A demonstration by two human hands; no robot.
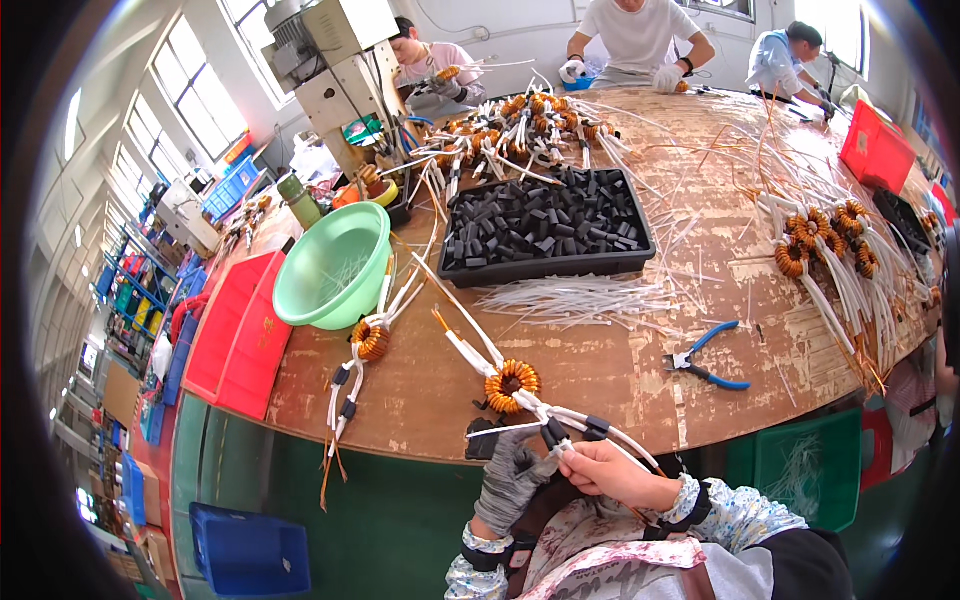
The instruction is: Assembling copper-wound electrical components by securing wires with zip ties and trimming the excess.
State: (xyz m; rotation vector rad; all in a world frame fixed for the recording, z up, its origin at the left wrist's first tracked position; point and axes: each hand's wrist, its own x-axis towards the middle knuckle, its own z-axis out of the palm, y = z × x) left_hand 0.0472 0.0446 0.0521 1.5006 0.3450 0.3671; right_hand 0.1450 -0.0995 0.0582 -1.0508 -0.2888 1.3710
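A ring coil wound with copper wire (512,386) lies near the table's front edge, its white-sleeved leads spreading both ways. Black blocks (597,428) sit on the leads nearest me. My left hand (510,482), in a grey glove, closes its fingertips on the near lead end below one block. Bare, my right hand (615,475) pinches the same lead end between thumb and fingers, meeting the glove. A thin white cable tie (500,431) sticks out leftward from that lead, above the glove. Exactly what lies between the fingertips is partly hidden.
Blue-handled cutters (707,357) lie to the right. Beyond the coil are loose white cable ties (580,300) and a black tray (548,264) of black blocks. A green bowl (372,268) and another coil (370,341) stand left. Coils (815,232) pile up right; co-workers sit across.
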